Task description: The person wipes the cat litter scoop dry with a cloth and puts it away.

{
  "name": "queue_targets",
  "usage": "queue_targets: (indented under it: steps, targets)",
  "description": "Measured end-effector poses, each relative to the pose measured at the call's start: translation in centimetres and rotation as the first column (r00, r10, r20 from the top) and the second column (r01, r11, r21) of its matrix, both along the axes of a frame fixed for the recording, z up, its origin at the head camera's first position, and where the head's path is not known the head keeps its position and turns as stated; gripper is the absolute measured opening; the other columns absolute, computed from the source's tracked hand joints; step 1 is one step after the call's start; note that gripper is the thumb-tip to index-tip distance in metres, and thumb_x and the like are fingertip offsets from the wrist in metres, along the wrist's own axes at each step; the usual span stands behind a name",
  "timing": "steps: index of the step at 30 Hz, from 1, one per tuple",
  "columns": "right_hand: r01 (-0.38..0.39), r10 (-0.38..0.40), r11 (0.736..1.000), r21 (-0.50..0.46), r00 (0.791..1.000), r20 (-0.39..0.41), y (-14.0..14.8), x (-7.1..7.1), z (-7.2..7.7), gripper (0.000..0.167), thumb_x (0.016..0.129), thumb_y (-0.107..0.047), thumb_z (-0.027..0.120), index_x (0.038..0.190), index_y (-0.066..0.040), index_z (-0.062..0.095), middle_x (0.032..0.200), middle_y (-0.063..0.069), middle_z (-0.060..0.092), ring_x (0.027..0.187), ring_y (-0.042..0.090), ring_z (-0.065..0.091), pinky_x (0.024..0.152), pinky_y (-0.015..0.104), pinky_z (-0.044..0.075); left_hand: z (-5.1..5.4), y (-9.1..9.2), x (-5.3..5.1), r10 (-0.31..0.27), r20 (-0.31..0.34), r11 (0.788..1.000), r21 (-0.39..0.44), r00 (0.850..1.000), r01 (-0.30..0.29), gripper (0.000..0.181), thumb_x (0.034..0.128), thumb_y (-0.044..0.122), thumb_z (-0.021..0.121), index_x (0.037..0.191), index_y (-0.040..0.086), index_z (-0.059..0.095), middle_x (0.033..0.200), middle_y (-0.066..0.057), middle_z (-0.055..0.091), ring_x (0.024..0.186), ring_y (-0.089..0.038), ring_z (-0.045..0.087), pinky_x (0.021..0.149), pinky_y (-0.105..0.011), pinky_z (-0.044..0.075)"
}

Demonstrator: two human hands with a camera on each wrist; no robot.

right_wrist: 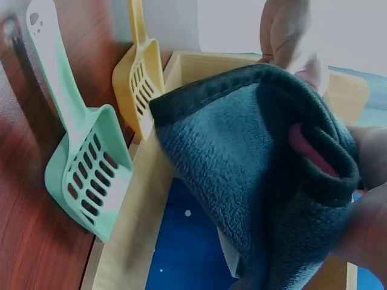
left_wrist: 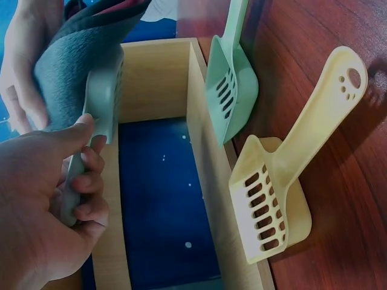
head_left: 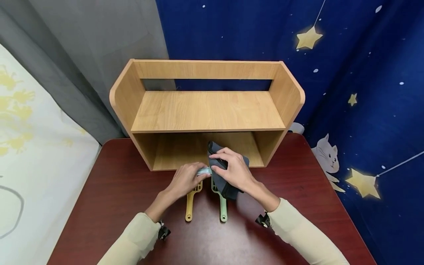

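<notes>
Head view: reddish table [head_left: 116, 191], starry curtain [head_left: 232, 33] behind; left grip [head_left: 188, 178] holds bluish scoop [left_wrist: 103, 99], right grip [head_left: 236, 171] cloth [head_left: 220, 185].

Right hand [right_wrist: 369, 211] grips folded blue-grey cloth [right_wrist: 217, 145], dark border, bit of pink inside fold. Left hand [right_wrist: 290, 45] behind it, partly hidden. Slotted green scoop [right_wrist: 75, 130], slotted yellow scoop [right_wrist: 124, 75] on reddish table [right_wrist: 24, 235], beside wooden shelf [right_wrist: 130, 241].
</notes>
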State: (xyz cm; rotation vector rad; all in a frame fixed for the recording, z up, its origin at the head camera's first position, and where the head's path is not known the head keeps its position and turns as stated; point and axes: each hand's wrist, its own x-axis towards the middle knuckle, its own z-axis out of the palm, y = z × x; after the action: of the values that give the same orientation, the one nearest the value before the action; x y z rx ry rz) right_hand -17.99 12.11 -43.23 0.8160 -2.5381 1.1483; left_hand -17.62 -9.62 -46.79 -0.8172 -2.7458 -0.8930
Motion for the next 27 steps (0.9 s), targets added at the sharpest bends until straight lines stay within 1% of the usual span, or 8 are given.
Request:
queue_targets:
  steps: [2, 5, 8, 11, 15, 19, 23, 27]
  targets:
    - [-0.02, 0.02, 0.999, 0.036, 1.0, 0.007, 0.3, 0.0, -0.1, 0.033, 0.088, -0.009, 0.086, 0.121, -0.009, 0.079, 0.116, 0.007, 0.072, 0.107, 0.025, 0.071, 0.09, 0.043, 0.057, 0.0, -0.1, 0.0, 0.001, 0.006, 1.0, -0.005, 1.0, -0.001, 0.021, 0.0952, 0.021, 0.081, 0.107, 0.005, 0.076, 0.095, -0.003, 0.075, 0.069, -0.011, 0.059, 0.06, -0.027, 0.046]
    - [-0.036, 0.036, 0.992, 0.12, 0.999, 0.004, 1.0, -0.1, -0.4, 0.032, 0.088, -0.008, 0.085, 0.12, -0.009, 0.078, 0.115, 0.008, 0.073, 0.109, 0.027, 0.072, 0.092, 0.045, 0.057, 0.0, -0.3, 0.1, 0.021, 0.009, 1.0, -0.003, 1.0, -0.021, 0.022, 0.0948, 0.023, 0.082, 0.108, 0.006, 0.077, 0.095, -0.002, 0.076, 0.068, -0.01, 0.058, 0.059, -0.027, 0.046]
    - [-0.037, 0.044, 0.98, 0.195, 0.999, -0.028, 2.2, -0.4, -0.4, 0.032, 0.087, -0.006, 0.085, 0.118, -0.008, 0.078, 0.113, 0.01, 0.075, 0.109, 0.03, 0.072, 0.093, 0.047, 0.057, 0.1, -0.7, 0.1, 0.045, -0.005, 0.999, 0.003, 0.999, -0.045, 0.022, 0.0937, 0.024, 0.082, 0.107, 0.007, 0.077, 0.092, 0.0, 0.075, 0.066, -0.01, 0.058, 0.059, -0.028, 0.046]
    - [-0.024, 0.038, 0.974, 0.226, 0.998, -0.057, 3.6, -0.6, -0.1, 0.032, 0.085, -0.004, 0.085, 0.117, -0.006, 0.077, 0.11, 0.012, 0.076, 0.104, 0.03, 0.073, 0.089, 0.048, 0.058, 0.2, -1.1, 0.1, 0.049, -0.025, 0.999, -0.002, 0.998, -0.049, 0.023, 0.0935, 0.025, 0.082, 0.107, 0.008, 0.077, 0.09, 0.0, 0.074, 0.067, -0.01, 0.058, 0.059, -0.03, 0.047]
    - [-0.019, 0.028, 0.979, 0.205, 0.999, -0.043, 5.7, -0.8, 0.8, 0.034, 0.086, -0.001, 0.084, 0.118, -0.005, 0.076, 0.111, 0.012, 0.077, 0.1, 0.027, 0.072, 0.086, 0.046, 0.057, 0.1, -1.7, 0.1, 0.059, -0.017, 0.998, -0.02, 0.998, -0.059, 0.023, 0.0934, 0.025, 0.083, 0.107, 0.008, 0.077, 0.086, 0.001, 0.072, 0.064, -0.01, 0.054, 0.056, -0.03, 0.044]
    - [-0.026, 0.026, 0.987, 0.157, 1.0, -0.002, 7.6, -0.8, 1.8, 0.034, 0.088, 0.0, 0.082, 0.12, -0.008, 0.076, 0.116, 0.009, 0.076, 0.106, 0.026, 0.071, 0.09, 0.046, 0.055, 0.2, -2.5, 0.2, 0.059, -0.003, 0.998, -0.031, 0.998, -0.059, 0.021, 0.0926, 0.024, 0.084, 0.105, 0.008, 0.078, 0.082, 0.003, 0.07, 0.061, -0.008, 0.049, 0.054, -0.029, 0.041]
    - [-0.045, 0.044, 0.993, 0.11, 0.999, 0.012, 9.2, -0.8, 2.6, 0.034, 0.089, 0.001, 0.082, 0.119, -0.013, 0.077, 0.116, 0.005, 0.075, 0.11, 0.023, 0.069, 0.094, 0.045, 0.053, 0.6, -3.3, 0.2, 0.011, -0.004, 1.0, -0.018, 1.0, -0.011, 0.019, 0.092, 0.022, 0.084, 0.104, 0.008, 0.077, 0.08, 0.005, 0.067, 0.061, -0.006, 0.048, 0.056, -0.028, 0.041]
    - [-0.083, 0.085, 0.993, 0.087, 0.996, -0.018, 10.2, -1.0, 2.8, 0.034, 0.09, 0.004, 0.08, 0.118, -0.014, 0.077, 0.116, 0.003, 0.072, 0.109, 0.021, 0.067, 0.095, 0.038, 0.051, 0.9, -3.8, 0.2, -0.056, 0.005, 0.998, 0.007, 0.998, 0.056, 0.019, 0.0926, 0.021, 0.083, 0.104, 0.008, 0.078, 0.086, 0.005, 0.07, 0.066, -0.005, 0.05, 0.06, -0.027, 0.043]
